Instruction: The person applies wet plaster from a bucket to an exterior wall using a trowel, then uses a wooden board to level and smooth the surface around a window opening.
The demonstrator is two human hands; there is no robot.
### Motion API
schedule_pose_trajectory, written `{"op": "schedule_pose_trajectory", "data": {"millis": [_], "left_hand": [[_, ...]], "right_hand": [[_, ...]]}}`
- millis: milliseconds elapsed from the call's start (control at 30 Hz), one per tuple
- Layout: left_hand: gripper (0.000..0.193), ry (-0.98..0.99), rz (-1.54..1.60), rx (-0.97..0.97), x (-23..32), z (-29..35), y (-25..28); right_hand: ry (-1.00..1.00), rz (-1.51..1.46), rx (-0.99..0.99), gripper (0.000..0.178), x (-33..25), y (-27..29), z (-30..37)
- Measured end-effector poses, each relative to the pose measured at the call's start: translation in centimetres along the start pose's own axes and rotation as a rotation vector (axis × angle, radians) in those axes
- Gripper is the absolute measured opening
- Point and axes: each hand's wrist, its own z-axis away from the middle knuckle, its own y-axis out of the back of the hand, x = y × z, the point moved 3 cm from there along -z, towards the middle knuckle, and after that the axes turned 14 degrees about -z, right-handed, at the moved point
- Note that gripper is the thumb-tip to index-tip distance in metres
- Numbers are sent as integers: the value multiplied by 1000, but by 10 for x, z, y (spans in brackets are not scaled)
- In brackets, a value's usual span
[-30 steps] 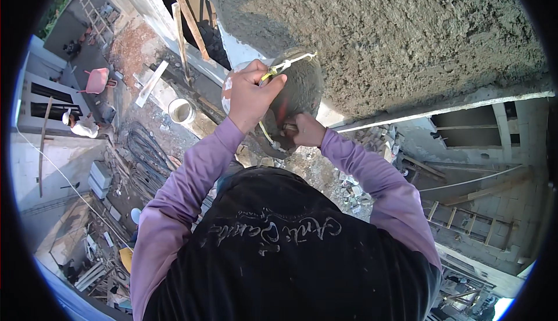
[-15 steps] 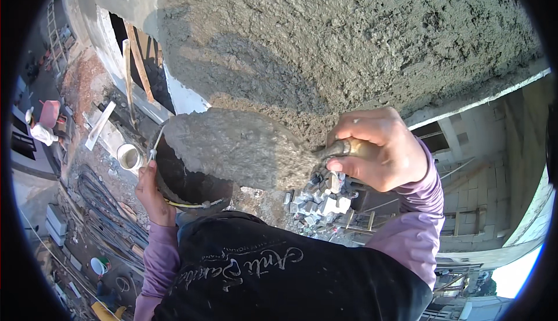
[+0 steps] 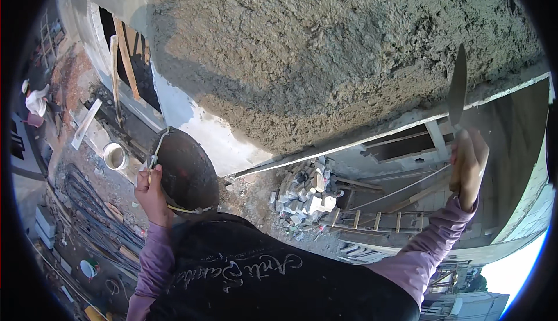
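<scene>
My left hand grips the wire handle of a dark round bucket at its left rim. The bucket hangs tilted against my front, and dark residue coats its inside. Out to the right, my right hand is closed round the handle of a trowel. Its blade points upward, turned nearly edge-on, close to the lower edge of the plastered wall. Rough wet mortar covers the wall in front of me, with a darker, wetter patch across its middle. A smooth pale strip shows below the mortar at left.
Far below lie a pile of broken blocks, a wooden ladder, coiled dark hoses and a white bucket. Planks lean in an opening at left. Another person stands on the ground at far left.
My right hand has swung right with the trowel, from over the bucket to the wall's right side. The mortar on the blade is gone from view. The bucket stays in my left hand.
</scene>
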Motion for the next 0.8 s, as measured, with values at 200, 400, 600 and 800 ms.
{"op": "schedule_pose_trajectory", "data": {"millis": [200, 400, 600, 800], "left_hand": [[16, -150, -261, -170, -19, -15, -43], [14, -629, -559, -322, -5, -12, -81], [19, -770, -655, -473, 44, -35, -96], [15, -739, -622, -367, 52, -111, -57]], "right_hand": [[-90, 70, -793, 30, 112, -205, 92], [-243, -52, -943, 30, 228, -428, 173], [215, 66, -682, 39, 157, -497, 179], [461, 138, -897, 28, 142, -514, 153]]}}
